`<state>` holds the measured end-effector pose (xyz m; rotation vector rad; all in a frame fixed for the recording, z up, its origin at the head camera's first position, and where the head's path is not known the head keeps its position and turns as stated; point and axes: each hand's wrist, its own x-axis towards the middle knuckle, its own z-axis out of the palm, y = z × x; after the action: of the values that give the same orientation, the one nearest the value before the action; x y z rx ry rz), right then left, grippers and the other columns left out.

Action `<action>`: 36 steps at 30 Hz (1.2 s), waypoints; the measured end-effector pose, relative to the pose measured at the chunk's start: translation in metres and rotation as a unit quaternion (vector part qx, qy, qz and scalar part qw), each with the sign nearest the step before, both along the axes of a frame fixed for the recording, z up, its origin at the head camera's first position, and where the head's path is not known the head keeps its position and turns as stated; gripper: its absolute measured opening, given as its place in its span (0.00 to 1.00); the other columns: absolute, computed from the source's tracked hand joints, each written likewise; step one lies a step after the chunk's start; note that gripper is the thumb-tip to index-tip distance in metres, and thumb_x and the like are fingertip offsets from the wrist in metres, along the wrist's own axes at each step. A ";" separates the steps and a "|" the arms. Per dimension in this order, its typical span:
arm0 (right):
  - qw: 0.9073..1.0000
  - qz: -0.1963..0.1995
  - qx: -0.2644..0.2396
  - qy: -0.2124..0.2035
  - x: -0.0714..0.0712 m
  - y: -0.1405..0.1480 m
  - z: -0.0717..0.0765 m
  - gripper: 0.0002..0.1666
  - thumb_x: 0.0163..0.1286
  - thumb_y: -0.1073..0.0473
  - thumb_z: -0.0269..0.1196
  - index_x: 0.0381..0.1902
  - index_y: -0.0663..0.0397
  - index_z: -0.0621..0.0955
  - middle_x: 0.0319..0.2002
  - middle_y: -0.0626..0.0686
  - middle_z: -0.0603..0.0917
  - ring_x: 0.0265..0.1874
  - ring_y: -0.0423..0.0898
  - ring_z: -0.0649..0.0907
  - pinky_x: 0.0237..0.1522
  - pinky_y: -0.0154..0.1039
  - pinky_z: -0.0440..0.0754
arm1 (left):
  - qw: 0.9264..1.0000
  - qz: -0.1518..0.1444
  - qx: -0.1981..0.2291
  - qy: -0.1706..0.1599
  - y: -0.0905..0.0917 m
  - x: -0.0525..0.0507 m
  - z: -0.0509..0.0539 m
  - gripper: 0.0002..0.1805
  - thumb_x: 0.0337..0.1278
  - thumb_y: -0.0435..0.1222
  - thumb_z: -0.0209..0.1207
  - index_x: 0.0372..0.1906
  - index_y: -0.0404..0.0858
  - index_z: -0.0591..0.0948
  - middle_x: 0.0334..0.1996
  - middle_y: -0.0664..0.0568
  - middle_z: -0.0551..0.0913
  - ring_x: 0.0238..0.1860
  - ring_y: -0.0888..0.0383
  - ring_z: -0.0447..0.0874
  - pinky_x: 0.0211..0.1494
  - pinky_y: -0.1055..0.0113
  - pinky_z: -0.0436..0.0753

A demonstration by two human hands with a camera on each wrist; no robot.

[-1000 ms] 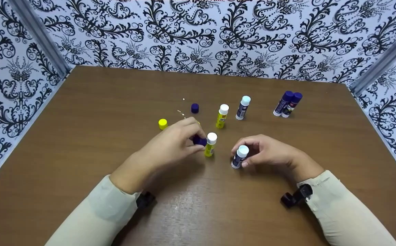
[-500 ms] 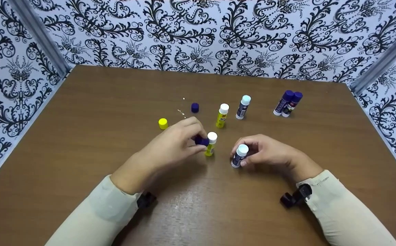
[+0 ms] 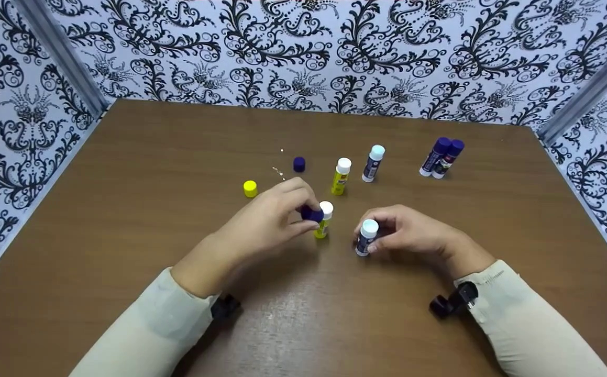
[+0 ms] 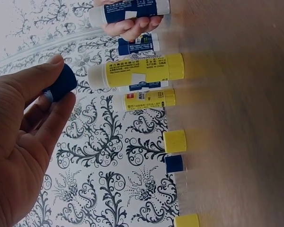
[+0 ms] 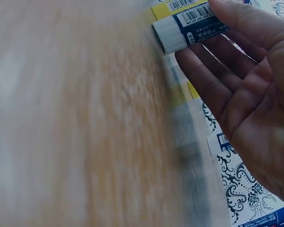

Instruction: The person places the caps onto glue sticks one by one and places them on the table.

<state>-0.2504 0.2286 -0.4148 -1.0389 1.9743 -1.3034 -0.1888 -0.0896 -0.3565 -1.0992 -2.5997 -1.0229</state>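
My left hand (image 3: 266, 220) pinches a dark blue cap (image 4: 63, 82) between thumb and fingers, above the table. In the head view the cap partly overlaps an uncapped yellow glue stick (image 3: 322, 226) that stands upright. To the right, my right hand (image 3: 410, 233) holds an uncapped dark blue glue stick (image 3: 366, 239) near the tabletop, its white end up. The right wrist view shows this stick's white base (image 5: 170, 35) between thumb and fingers. Behind the hands stand another uncapped yellow glue stick (image 3: 340, 178) and an uncapped blue one (image 3: 373, 164).
Two capped blue glue sticks (image 3: 441, 158) stand together at the back right. A yellow cap (image 3: 250, 189) and a blue cap (image 3: 299, 164) lie left of centre, near small white crumbs (image 3: 278, 172). In the left wrist view a second yellow cap (image 4: 175, 142) shows. Patterned panels (image 3: 303, 57) border the table.
My left hand has shifted slightly right with the blue cap. The blue glue stick in my right hand has moved slightly left and stands a little more upright.
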 end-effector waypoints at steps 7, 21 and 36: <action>0.999 -0.013 0.020 0.027 0.002 0.000 0.001 0.14 0.65 0.66 0.73 0.49 0.56 0.86 0.49 0.56 0.87 0.47 0.44 0.83 0.50 0.32 0.82 | 1.000 0.005 0.009 -0.018 0.000 0.001 0.001 0.11 0.62 0.34 0.71 0.45 0.36 0.82 0.47 0.50 0.80 0.50 0.56 0.83 0.57 0.69 0.87; 0.997 -0.030 0.001 0.075 0.007 -0.002 0.011 0.21 0.66 0.66 0.72 0.57 0.63 0.85 0.47 0.50 0.85 0.47 0.42 0.82 0.53 0.32 0.82 | 0.998 -0.007 0.067 -0.018 0.001 0.000 -0.001 0.13 0.61 0.33 0.72 0.46 0.35 0.82 0.47 0.48 0.81 0.49 0.58 0.85 0.55 0.76 0.86; 0.994 -0.053 -0.043 0.082 0.015 -0.009 0.020 0.15 0.65 0.69 0.72 0.50 0.65 0.86 0.46 0.51 0.84 0.44 0.42 0.82 0.47 0.31 0.84 | 0.996 -0.025 0.083 -0.021 0.003 0.001 -0.001 0.11 0.62 0.29 0.69 0.47 0.34 0.81 0.48 0.49 0.81 0.52 0.59 0.84 0.59 0.75 0.85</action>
<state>-0.2352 0.2200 -0.3948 -1.1272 2.1365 -1.4104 -0.1879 -0.0865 -0.3576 -1.1185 -2.4765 -1.2586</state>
